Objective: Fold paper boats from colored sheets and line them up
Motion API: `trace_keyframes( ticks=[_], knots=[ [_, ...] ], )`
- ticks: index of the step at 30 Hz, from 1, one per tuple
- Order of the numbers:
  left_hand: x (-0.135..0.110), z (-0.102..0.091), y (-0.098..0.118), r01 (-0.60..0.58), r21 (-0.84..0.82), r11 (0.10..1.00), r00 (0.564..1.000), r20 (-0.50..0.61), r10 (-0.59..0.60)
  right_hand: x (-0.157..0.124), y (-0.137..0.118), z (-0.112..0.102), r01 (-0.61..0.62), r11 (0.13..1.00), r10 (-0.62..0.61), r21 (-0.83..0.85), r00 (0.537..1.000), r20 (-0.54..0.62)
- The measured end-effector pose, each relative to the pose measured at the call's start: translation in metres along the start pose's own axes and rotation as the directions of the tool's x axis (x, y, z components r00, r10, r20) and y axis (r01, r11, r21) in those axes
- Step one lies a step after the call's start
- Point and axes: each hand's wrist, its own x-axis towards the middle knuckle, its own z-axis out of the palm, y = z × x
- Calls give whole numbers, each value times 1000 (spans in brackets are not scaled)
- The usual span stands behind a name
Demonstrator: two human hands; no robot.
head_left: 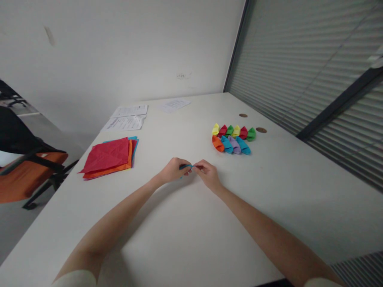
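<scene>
Over the middle of the white table, my left hand [176, 170] is closed around a small piece of folded blue paper or cloth [186, 166]. Its right end is pinched between the thumb and forefinger of my right hand [207, 172]. My fingers cover most of the blue piece, so its full shape is hidden. To the right and farther back stand two rows of small folded pieces [234, 139] in yellow, red, green, orange, blue and purple. On the left lies a stack of coloured square sheets [107, 155], red on top, with orange, blue and purple edges showing.
Printed papers [127, 116] lie at the table's back left, and another printed sheet [175, 105] lies farther back. Two round brown discs [261, 130] sit near the right edge by the window blinds [314, 59]. An orange chair [32, 175] stands left of the table.
</scene>
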Motion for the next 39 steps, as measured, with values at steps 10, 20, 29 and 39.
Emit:
trace_keyframes(
  ticks=[10,20,29,39],
  knots=[
    [-3,0,3,-179,273,945,981,-19,192,2,0,1,-93,995,94,35,995,-26],
    [-4,0,3,-208,328,921,974,-21,227,1,-1,1,-96,994,96,45,995,1],
    [-3,0,6,-231,276,933,967,-43,252,2,-3,2,-142,984,141,103,990,18],
    [-1,3,-1,-63,23,998,997,-37,64,2,-2,0,-109,992,108,67,994,20]
  ],
)
